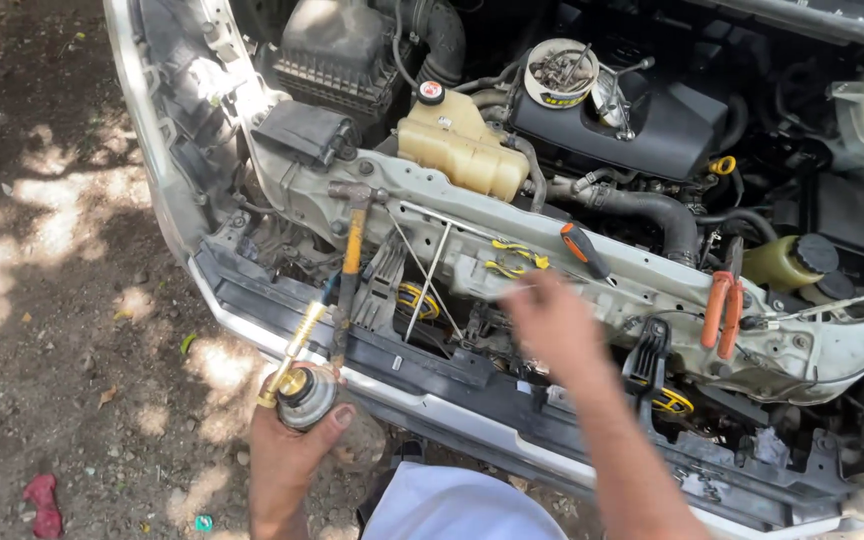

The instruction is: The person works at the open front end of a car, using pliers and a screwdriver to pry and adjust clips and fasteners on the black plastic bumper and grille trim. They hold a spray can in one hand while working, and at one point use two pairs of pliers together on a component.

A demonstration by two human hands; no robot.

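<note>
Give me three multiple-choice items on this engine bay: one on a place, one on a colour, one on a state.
1. Where does the hammer lie?
A. on the front crossmember
B. on the ground
C. in the tin

2. What colour are the plier handles?
A. blue
B. orange
C. green

3. What is the left hand doing?
A. hanging free
B. resting on the bumper
C. gripping a small torch canister

Key: 1 A, its head rests on the pale metal crossmember. 2 B, both grips are orange. 3 C, the fingers wrap the canister with its brass nozzle, while the right hand is blurred over the bay.
</note>
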